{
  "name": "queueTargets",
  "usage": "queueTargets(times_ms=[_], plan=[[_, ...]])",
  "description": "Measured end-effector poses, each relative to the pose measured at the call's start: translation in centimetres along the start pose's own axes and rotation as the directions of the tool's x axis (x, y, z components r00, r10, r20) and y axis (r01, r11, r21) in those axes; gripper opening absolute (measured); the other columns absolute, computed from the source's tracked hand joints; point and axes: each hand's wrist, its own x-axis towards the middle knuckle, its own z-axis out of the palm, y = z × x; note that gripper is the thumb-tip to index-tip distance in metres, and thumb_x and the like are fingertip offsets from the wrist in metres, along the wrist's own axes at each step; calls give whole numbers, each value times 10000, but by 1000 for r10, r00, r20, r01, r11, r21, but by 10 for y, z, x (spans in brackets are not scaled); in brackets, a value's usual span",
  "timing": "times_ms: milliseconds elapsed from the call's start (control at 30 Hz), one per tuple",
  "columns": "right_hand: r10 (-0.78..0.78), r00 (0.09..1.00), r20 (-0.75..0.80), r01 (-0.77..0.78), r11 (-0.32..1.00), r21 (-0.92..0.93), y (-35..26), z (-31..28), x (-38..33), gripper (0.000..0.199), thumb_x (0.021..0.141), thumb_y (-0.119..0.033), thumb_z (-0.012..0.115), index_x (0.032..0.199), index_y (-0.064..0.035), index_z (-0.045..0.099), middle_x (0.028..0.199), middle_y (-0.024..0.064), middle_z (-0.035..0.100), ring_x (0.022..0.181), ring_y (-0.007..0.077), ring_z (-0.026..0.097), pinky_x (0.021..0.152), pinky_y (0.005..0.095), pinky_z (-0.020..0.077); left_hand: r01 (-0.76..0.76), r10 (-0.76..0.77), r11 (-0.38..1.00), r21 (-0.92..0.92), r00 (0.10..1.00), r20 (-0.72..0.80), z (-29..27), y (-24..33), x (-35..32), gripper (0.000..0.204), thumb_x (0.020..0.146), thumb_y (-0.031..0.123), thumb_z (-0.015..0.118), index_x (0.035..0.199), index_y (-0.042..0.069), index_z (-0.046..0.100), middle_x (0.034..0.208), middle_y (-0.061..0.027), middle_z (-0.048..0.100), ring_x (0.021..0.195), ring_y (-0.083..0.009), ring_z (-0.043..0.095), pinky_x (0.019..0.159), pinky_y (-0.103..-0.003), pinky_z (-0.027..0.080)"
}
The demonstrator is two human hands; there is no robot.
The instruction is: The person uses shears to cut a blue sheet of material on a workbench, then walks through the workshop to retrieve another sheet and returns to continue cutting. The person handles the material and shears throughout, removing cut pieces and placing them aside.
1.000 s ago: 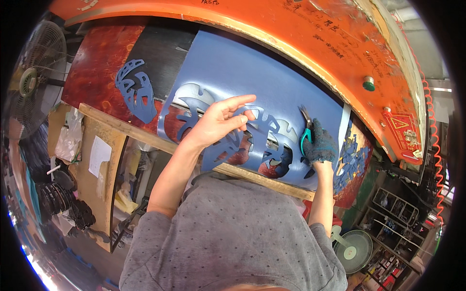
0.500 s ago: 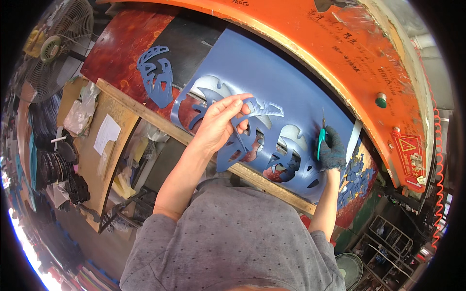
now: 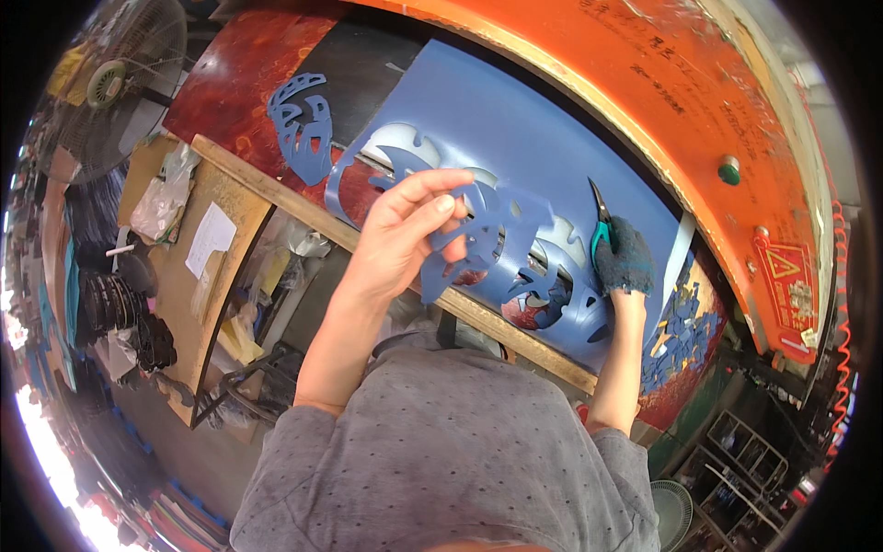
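My bare left hand (image 3: 405,230) pinches a thin blue cut-out piece (image 3: 478,216) between thumb and fingers. The piece has several openings, is smeared by motion, and hangs above a large blue sheet (image 3: 515,120) with shaped holes. On my right hand (image 3: 629,262) is a dark knitted glove. Its fingers are wrapped round a pair of small scissors (image 3: 602,216) with teal handles and dark blades pointing away from me. Several matching blue cut-out pieces (image 3: 313,152) lie together on the table to the far left.
A big orange machine beam (image 3: 662,83) arches over the table's far side. Small blue scraps (image 3: 676,336) are heaped at the right end. A wooden rail (image 3: 308,216) edges the near side. To the left stand a brown board (image 3: 189,304) with paper and a fan (image 3: 115,87).
My left hand has turned the blue piece, which now hangs differently. My right hand with the scissors has moved slightly farther away, and the blades now tilt leftward.
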Motion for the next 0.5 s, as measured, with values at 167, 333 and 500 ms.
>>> queueTargets(times_ms=[167,333,500], plan=[[160,987,35,-163,968,190,16,4,5,420,801,-277,595,1174,-94,542,967,162,639,900,324,620,789,408,476,-244,242,967,70,970,32,-2,64,-22,330,854,54,590,1180,28,542,864,-80,609,527,-43,520,405,-143,381],[247,899,361,-405,159,900,14,-8,-3,325,859,-247,577,1123,-59,551,887,126,619,812,240,616,615,342,508,-405,372,889,216,911,177,-6,120,-1,321,854,50,574,1174,25,558,864,-58,600,519,-22,531,354,-121,371],[-82,958,274,-285,-338,897,-50,3,-36,555,815,-275,672,1273,-63,443,906,97,621,674,208,572,548,314,485,50,-260,800,598,927,272,4,99,37,280,866,83,593,1133,2,584,891,-63,639,563,-38,543,471,-157,433]])
